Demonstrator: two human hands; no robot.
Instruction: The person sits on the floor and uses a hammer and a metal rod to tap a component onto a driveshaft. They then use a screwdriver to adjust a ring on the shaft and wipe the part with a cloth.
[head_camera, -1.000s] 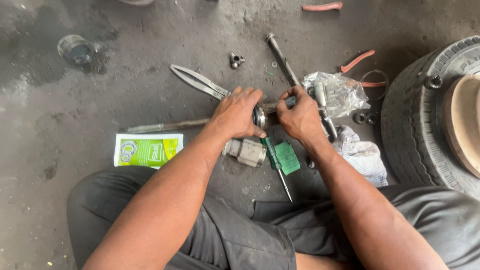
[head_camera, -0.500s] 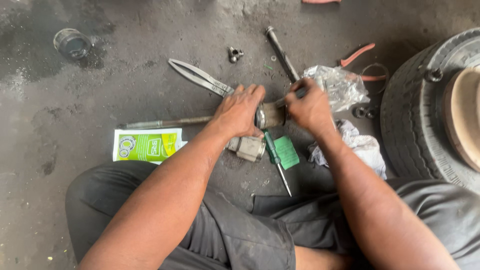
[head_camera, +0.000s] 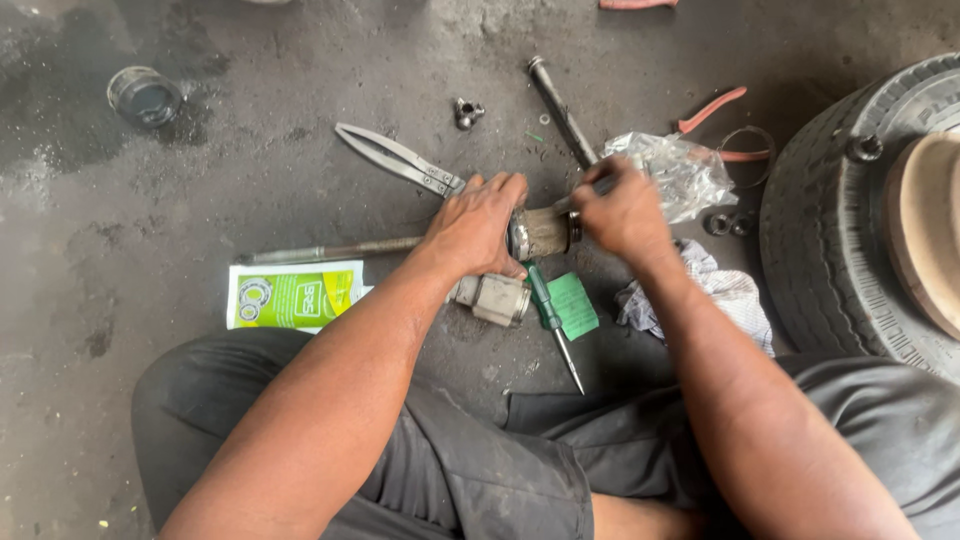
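Observation:
My left hand grips the end of a grey metal cylinder joint lying on the concrete floor, with a thin shaft running out to the left. My right hand is closed around a dark metal tool pressed at the cylinder's right end. Just below lie a second grey metal housing, a green-handled screwdriver and a green card.
Long-nosed pliers and a dark steel rod lie beyond my hands. A clear plastic bag, red-handled pliers, a white rag, a green-and-white packet, a small tin and a tyre surround them.
My right hand has shifted slightly up and right along the cylinder's end with the tool. The left hand keeps its hold; the view has moved a little.

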